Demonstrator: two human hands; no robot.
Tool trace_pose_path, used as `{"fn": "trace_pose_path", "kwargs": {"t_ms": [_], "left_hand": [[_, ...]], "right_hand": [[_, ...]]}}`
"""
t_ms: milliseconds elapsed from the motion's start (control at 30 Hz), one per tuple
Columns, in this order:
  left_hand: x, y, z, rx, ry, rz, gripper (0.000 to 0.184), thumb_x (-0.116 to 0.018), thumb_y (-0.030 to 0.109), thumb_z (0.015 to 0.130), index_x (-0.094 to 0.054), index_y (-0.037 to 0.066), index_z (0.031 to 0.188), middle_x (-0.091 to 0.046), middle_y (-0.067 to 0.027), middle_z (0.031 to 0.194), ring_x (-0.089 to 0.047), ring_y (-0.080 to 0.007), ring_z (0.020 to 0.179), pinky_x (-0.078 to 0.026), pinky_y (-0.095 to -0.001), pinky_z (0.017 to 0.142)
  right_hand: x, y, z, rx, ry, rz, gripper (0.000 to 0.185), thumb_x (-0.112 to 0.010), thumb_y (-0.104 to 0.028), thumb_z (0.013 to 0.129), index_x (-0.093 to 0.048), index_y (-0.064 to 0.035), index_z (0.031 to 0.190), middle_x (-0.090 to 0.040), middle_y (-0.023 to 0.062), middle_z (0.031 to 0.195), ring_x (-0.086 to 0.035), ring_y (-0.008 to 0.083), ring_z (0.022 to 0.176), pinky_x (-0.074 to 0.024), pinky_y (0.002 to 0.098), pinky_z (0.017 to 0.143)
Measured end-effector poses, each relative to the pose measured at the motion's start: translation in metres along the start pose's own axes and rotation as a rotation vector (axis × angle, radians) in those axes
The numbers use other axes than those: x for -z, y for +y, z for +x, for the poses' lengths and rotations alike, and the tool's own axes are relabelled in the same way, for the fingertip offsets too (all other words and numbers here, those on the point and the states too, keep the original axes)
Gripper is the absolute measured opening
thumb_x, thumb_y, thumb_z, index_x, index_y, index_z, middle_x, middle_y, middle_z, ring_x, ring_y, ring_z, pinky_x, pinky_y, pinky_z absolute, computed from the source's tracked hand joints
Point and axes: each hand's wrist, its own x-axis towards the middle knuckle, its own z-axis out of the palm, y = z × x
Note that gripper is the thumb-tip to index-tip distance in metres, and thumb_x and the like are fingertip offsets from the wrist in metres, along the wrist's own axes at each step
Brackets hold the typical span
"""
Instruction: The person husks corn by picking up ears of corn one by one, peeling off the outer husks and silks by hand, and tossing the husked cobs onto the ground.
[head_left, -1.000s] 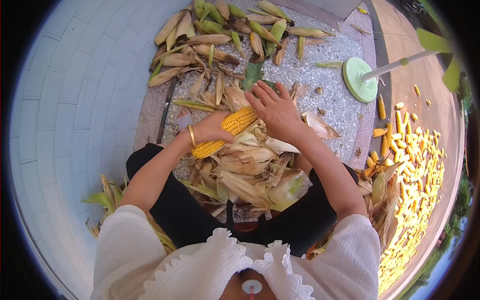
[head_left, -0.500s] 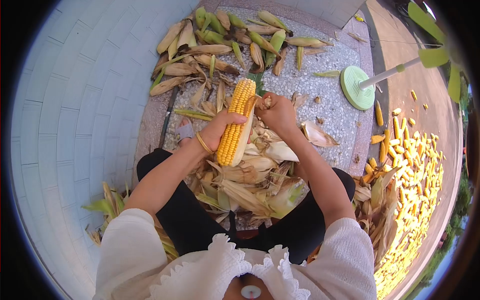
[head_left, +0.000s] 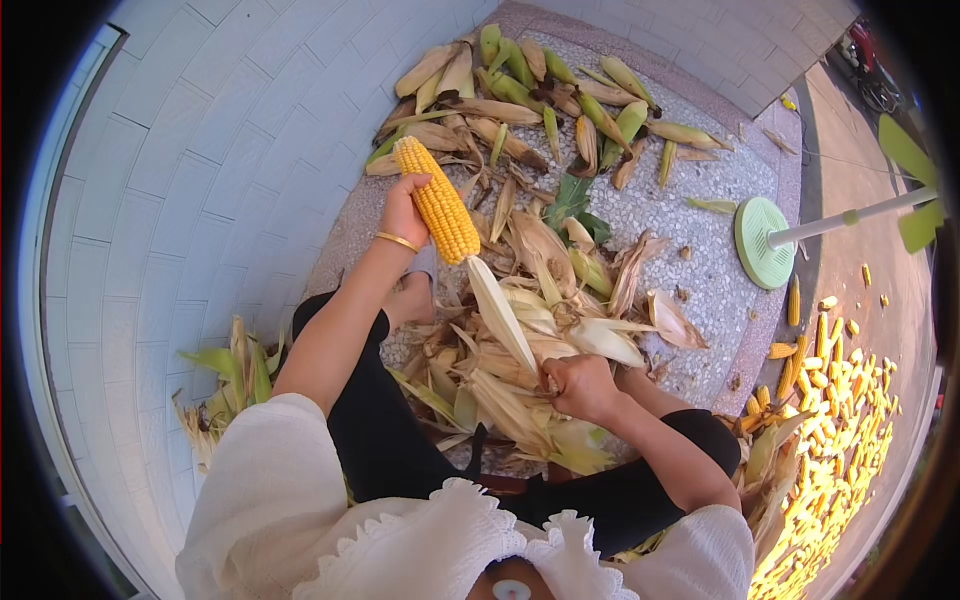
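My left hand (head_left: 407, 212) is closed around a yellow corn cob (head_left: 438, 205), its kernels bare on the sides that show. A long pale strip of husk (head_left: 500, 312) hangs from the cob's lower end and runs down to the right. The far tip of that strip is pinched in my right hand (head_left: 582, 388), which is in a fist low over the husk pile. Loose dry husks (head_left: 520, 400) lie heaped between my legs, just below both hands.
Unhusked ears (head_left: 510, 90) lie piled along the far wall. A round green fan base (head_left: 763, 243) with a white pole stands to the right. Beyond it, many bare cobs (head_left: 835, 440) spread over the ground. A tiled wall (head_left: 190, 170) rises on the left.
My right hand has moved down toward me, drawing the husk strip from the cob's side to below its end. My left hand has shifted up and left with the cob.
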Motion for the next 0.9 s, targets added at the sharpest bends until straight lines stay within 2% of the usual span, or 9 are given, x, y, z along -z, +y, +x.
{"fn": "trace_pose_path", "kwargs": {"t_ms": [67, 267, 367, 433, 533, 700, 767, 833, 900], "left_hand": [[-0.002, -0.003, -0.001, -0.023, -0.03, -0.041, 0.042, -0.055, 0.012, 0.076, -0.044, -0.001, 0.115, -0.056, -0.0168, 0.098, -0.061, -0.0387, 0.087, -0.05, -0.051, 0.082], [-0.04, -0.02, -0.019, -0.09, -0.167, 0.147, 0.038, -0.053, 0.01, 0.075, -0.046, 0.001, 0.112, -0.058, -0.0169, 0.095, -0.062, -0.0333, 0.086, -0.051, -0.0453, 0.081], [-0.06, -0.035, -0.031, -0.107, -0.252, 0.222, 0.039, -0.052, 0.009, 0.074, -0.046, 0.0, 0.112, -0.06, -0.0183, 0.094, -0.062, -0.0322, 0.088, -0.051, -0.0432, 0.083], [-0.072, -0.045, -0.035, -0.106, -0.3, 0.195, 0.038, -0.051, 0.008, 0.074, -0.047, 0.0, 0.111, -0.061, -0.0178, 0.094, -0.062, -0.032, 0.087, -0.051, -0.0436, 0.082], [-0.086, -0.052, -0.039, -0.073, -0.33, 0.171, 0.034, -0.054, 0.013, 0.078, -0.049, 0.0, 0.109, -0.061, -0.0163, 0.094, -0.063, -0.0296, 0.085, -0.052, -0.042, 0.08], [-0.071, -0.058, -0.02, 0.004, -0.086, 0.142, 0.041, -0.061, 0.039, 0.085, -0.052, 0.003, 0.103, -0.061, -0.0136, 0.085, -0.063, -0.0258, 0.079, -0.053, -0.0388, 0.073], [-0.057, -0.049, -0.005, 0.072, -0.016, 0.073, 0.042, -0.061, 0.041, 0.086, -0.052, 0.004, 0.103, -0.061, -0.0129, 0.086, -0.063, -0.0261, 0.08, -0.052, -0.0414, 0.075], [-0.036, -0.031, 0.021, -0.056, 0.213, -0.055, 0.043, -0.063, 0.039, 0.085, -0.052, 0.006, 0.109, -0.06, -0.0109, 0.101, -0.06, -0.0287, 0.092, -0.05, -0.0472, 0.082], [-0.027, -0.025, 0.026, -0.11, 0.192, -0.029, 0.047, -0.063, 0.041, 0.084, -0.051, 0.006, 0.114, -0.059, -0.009, 0.107, -0.057, -0.0282, 0.1, -0.046, -0.0471, 0.089]], "right_hand": [[-0.007, -0.002, 0.0, -0.07, -0.287, -0.05, 0.028, -0.073, -0.019, 0.062, -0.057, -0.0129, 0.084, -0.063, 0.0083, 0.075, -0.062, 0.0285, 0.074, -0.0476, 0.0394, 0.063], [0.005, 0.014, 0.014, -0.108, -0.398, -0.313, 0.082, -0.077, -0.033, 0.067, -0.036, 0.0017, 0.13, -0.046, 0.0184, 0.128, -0.047, 0.0334, 0.117, -0.0406, 0.0454, 0.091], [0.024, 0.016, 0.045, -0.172, -0.169, -0.112, 0.083, -0.076, -0.028, 0.071, -0.032, 0.0011, 0.135, -0.045, 0.0177, 0.129, -0.057, 0.0299, 0.103, -0.047, 0.0397, 0.082], [0.04, -0.003, 0.061, -0.398, -0.037, 0.992, 0.072, -0.073, -0.024, 0.077, -0.034, 0.0017, 0.133, -0.05, 0.0147, 0.12, -0.063, 0.0195, 0.077, -0.05, 0.0291, 0.062], [0.039, -0.013, 0.077, -0.489, -0.165, 1.296, 0.047, -0.068, -0.024, 0.084, -0.048, 0.0021, 0.117, -0.059, 0.0064, 0.093, -0.061, 0.01, 0.061, -0.0446, 0.0219, 0.05], [0.031, -0.012, 0.075, -0.572, -0.067, 1.052, 0.021, -0.062, -0.021, 0.088, -0.058, -0.001, 0.094, -0.056, 0.004, 0.064, -0.06, 0.016, 0.057, -0.0437, 0.0279, 0.048], [0.025, -0.025, 0.059, 0.042, 0.245, 0.279, 0.017, -0.061, -0.018, 0.086, -0.058, -0.0035, 0.094, -0.06, 0.0096, 0.067, -0.06, 0.0284, 0.061, -0.047, 0.0355, 0.054], [0.019, -0.031, 0.044, 0.069, 0.114, 0.315, 0.021, -0.062, -0.018, 0.084, -0.058, -0.0076, 0.102, -0.063, 0.0147, 0.08, -0.059, 0.0391, 0.069, -0.049, 0.0425, 0.065], [0.014, -0.025, 0.035, 0.069, -0.217, 0.113, 0.059, -0.067, -0.027, 0.081, -0.038, -0.0146, 0.13, -0.049, 0.0176, 0.124, -0.063, 0.0372, 0.078, -0.0519, 0.0416, 0.071]]}}
